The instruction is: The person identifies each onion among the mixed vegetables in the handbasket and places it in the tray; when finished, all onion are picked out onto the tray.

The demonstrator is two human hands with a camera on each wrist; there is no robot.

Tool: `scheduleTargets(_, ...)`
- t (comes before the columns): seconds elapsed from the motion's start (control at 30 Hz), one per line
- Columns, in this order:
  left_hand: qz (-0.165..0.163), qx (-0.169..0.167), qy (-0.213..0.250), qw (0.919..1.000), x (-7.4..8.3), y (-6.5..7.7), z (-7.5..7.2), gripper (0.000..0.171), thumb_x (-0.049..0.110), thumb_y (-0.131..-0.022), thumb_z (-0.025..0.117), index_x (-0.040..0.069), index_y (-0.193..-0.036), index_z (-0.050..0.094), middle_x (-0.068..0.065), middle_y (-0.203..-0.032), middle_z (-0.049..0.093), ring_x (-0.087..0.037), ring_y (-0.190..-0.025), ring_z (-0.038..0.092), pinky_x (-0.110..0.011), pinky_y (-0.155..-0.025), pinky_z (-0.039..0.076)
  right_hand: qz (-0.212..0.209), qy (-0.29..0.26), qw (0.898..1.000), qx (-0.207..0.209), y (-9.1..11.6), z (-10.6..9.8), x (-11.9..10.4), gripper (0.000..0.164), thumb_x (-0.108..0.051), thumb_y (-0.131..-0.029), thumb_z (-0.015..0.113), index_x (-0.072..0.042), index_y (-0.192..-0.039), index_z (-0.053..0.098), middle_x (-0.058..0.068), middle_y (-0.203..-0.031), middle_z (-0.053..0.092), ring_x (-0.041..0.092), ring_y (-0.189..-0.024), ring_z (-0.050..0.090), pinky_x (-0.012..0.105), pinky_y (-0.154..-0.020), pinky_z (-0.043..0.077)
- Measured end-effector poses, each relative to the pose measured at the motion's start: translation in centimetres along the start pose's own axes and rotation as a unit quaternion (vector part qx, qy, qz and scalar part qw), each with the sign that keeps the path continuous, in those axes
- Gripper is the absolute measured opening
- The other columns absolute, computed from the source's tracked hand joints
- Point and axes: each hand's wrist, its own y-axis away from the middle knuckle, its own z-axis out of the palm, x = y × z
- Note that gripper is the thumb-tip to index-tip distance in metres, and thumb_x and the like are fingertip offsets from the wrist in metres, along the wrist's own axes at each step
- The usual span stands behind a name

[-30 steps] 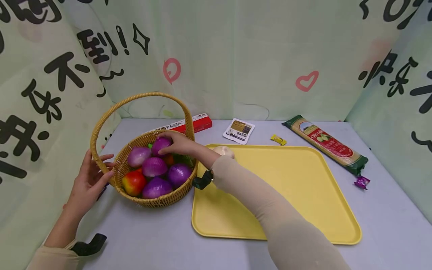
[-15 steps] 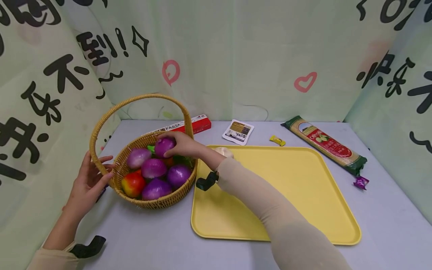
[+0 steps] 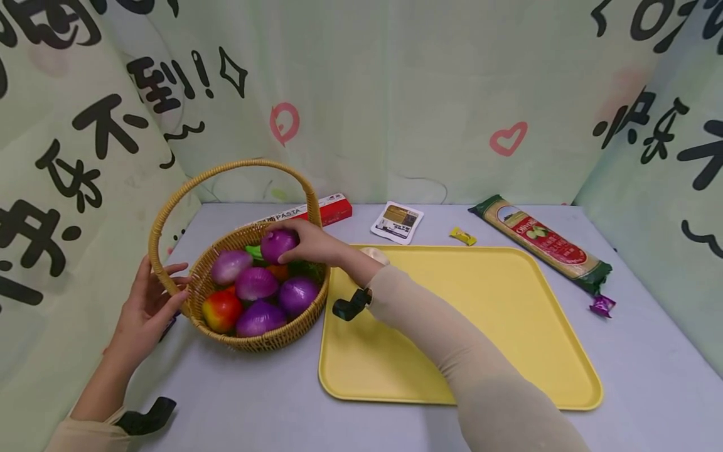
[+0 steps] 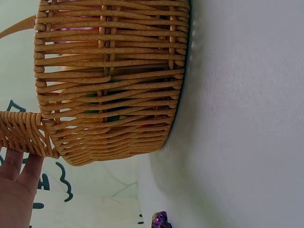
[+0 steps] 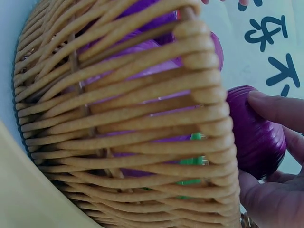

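Observation:
A purple onion (image 3: 279,245) is pinched between the thumb and fingers of my right hand (image 3: 312,243), at the back of the wicker basket (image 3: 254,342). In the right wrist view this onion (image 5: 256,137) shows above the basket's rim, clear of the weave. My left hand (image 3: 145,317) holds the base of the basket's handle (image 3: 155,251) on the left side; its fingers (image 4: 31,171) reach behind the handle in the left wrist view. Several more onions (image 3: 257,284), a red-yellow fruit (image 3: 221,310) and something green (image 3: 254,252) lie in the basket, the green thing partly hidden.
Right of the basket lies a yellow tray (image 3: 452,326), with a pale round bulb (image 3: 377,254) at its back left, partly behind my right wrist. Behind stand a pasta box (image 3: 336,208), a white packet (image 3: 397,222), a yellow candy (image 3: 463,236), a noodle bag (image 3: 542,242) and a purple candy (image 3: 602,306).
My right hand has drawn the onion slightly up and to the right, away from the others, showing more of the green thing beneath. The left hand stays at the basket's handle.

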Motion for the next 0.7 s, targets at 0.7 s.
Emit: scheduleTargets(0.7, 0.011, 0.002, -0.006, 0.9999, -0.2, 0.1, 0.1, 0.082, -0.010, -0.087, 0.056, 0.020, -0.151, 0.015, 0.023, -0.126, 0.049, 0.006, -0.107, 0.056, -0.003, -0.084, 0.044, -0.002, 0.005, 1.000, -0.010, 2.0, -1.4, -0.1, 0.058, -0.016, -0.082, 0.072, -0.022, -0.136, 0.049, 0.002, -0.135, 0.051, 0.019, -0.116, 0.054, 0.031, -0.098, 0.047)
